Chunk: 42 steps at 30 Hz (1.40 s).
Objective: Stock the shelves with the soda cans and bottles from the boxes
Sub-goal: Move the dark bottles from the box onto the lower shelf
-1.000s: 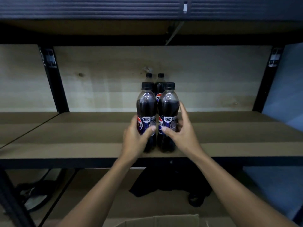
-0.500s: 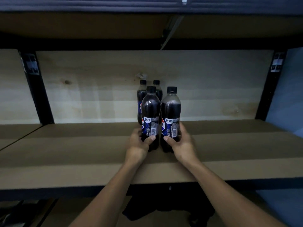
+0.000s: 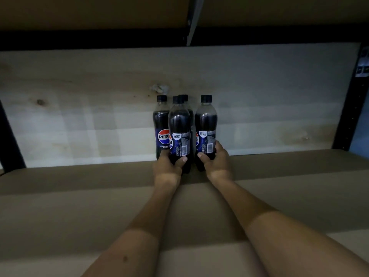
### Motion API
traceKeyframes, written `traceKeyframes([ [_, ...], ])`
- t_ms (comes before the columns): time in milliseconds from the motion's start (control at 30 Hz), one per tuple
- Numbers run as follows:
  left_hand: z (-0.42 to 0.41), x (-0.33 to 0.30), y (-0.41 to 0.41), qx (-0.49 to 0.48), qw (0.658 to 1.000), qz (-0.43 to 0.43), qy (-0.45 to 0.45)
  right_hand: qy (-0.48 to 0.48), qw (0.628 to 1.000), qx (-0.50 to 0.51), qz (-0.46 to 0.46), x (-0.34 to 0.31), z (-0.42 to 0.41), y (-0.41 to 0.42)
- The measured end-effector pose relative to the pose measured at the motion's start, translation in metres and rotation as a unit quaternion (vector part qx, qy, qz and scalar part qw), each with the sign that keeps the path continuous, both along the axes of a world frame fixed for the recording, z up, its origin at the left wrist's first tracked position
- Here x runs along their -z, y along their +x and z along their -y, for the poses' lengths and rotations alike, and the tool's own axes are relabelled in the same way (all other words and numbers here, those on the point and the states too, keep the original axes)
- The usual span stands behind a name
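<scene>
Matte board shelf [image 3: 79, 206]; hands [image 3: 166, 166] [image 3: 216, 163] gripping glossy plastic bottles [image 3: 179, 134] [image 3: 205, 128].

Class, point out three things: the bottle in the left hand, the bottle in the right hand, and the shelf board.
Left-hand bottle [image 3: 179, 124]: head view, dark upper body.
Right-hand bottle [image 3: 206, 120]: head view, upper body.
Shelf board [image 3: 79, 196]: head view, bare top.
</scene>
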State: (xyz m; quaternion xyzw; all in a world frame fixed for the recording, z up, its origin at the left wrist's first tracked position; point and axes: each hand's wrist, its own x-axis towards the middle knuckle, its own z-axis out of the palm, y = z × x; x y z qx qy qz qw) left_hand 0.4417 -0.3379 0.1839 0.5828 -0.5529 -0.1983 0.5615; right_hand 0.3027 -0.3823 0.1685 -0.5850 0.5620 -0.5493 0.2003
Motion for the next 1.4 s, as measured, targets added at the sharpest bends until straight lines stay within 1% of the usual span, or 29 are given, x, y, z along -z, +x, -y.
traceKeyframes([
  [100,0.008,0.001,0.001,-0.014,1.0,0.014,-0.006,-0.002,0.999,0.032,-0.038,-0.009,0.01,0.007],
  [267,0.008,0.003,0.001,-0.023,0.999,0.024,-0.01,0.006,0.996,0.059,-0.06,-0.014,0.018,0.013],
  [333,0.008,0.003,0.001,-0.02,1.0,0.021,-0.006,0.024,0.996,0.055,-0.064,-0.014,0.018,0.012],
  [400,0.005,0.002,0.001,-0.017,1.0,0.017,0.002,0.062,0.994,0.05,-0.075,-0.015,0.015,0.011],
  [500,0.0,0.002,0.004,-0.008,0.999,0.0,0.043,0.11,0.987,0.057,-0.099,-0.017,0.006,0.01],
  [633,-0.01,0.005,0.009,-0.002,0.996,-0.027,0.08,0.133,0.979,0.08,-0.131,-0.02,-0.018,0.006],
  [667,-0.018,0.004,0.01,-0.012,0.996,-0.014,0.09,0.137,0.976,0.078,-0.147,-0.021,-0.028,0.004],
  [733,-0.036,-0.001,0.011,-0.04,0.991,0.054,0.116,0.144,0.971,0.064,-0.18,-0.02,-0.052,0.0],
  [800,-0.053,-0.002,0.013,-0.043,0.985,0.112,0.124,0.149,0.964,0.053,-0.213,-0.019,-0.08,-0.004],
  [933,-0.094,0.003,0.012,-0.006,0.968,0.204,0.149,0.14,0.961,0.015,-0.239,-0.016,-0.132,-0.011],
  [1033,-0.131,0.002,0.009,0.029,0.941,0.294,0.166,0.155,0.947,-0.019,-0.28,-0.017,-0.17,-0.012],
  [1100,-0.159,0.001,0.008,0.048,0.926,0.335,0.17,0.154,0.939,-0.044,-0.303,-0.016,-0.196,-0.014],
  [1200,-0.21,0.004,0.007,0.042,0.899,0.411,0.142,0.132,0.926,-0.052,-0.35,-0.01,-0.239,-0.02],
  [1267,-0.242,0.011,0.007,0.026,0.895,0.436,0.09,0.101,0.927,-0.041,-0.358,-0.003,-0.271,-0.02],
  [1333,-0.271,0.025,0.007,0.008,0.898,0.439,0.012,0.032,0.939,-0.035,-0.341,0.008,-0.301,-0.019],
  [1400,-0.293,0.043,0.009,-0.004,0.894,0.446,-0.036,-0.039,0.946,-0.041,-0.318,0.027,-0.326,-0.02],
])
